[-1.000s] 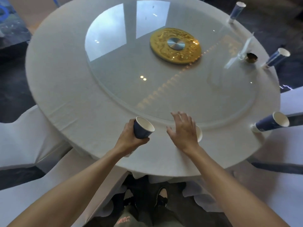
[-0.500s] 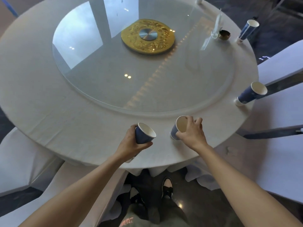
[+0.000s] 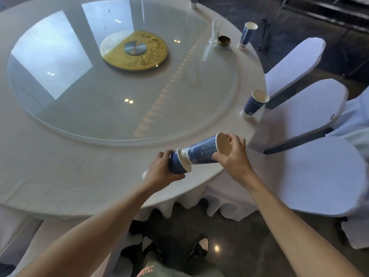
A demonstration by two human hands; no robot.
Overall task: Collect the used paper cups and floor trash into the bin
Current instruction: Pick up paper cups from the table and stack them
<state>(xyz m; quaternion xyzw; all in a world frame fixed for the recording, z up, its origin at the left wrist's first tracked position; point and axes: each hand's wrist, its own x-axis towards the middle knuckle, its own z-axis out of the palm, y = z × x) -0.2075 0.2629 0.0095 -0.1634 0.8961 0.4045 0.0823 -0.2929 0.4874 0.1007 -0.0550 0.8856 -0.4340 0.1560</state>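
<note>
Blue paper cup [image 3: 201, 152], on the table half a second ago, is now lifted in the right hand [image 3: 232, 154], its base entering the cup [image 3: 176, 163] gripped by the left hand [image 3: 159, 172]. Both hands closed on cups, near table [image 3: 60, 166] edge. Stacking begun; two more cups [image 3: 254, 103] stand far right. Bin not in view.

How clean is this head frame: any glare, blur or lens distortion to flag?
Head view: window reflections glare off the glass turntable, washing out part of the gold centre disc; wide-angle bending curves the table edge; the stacked cups and both hands are fairly sharp; frame edges look soft.
</note>
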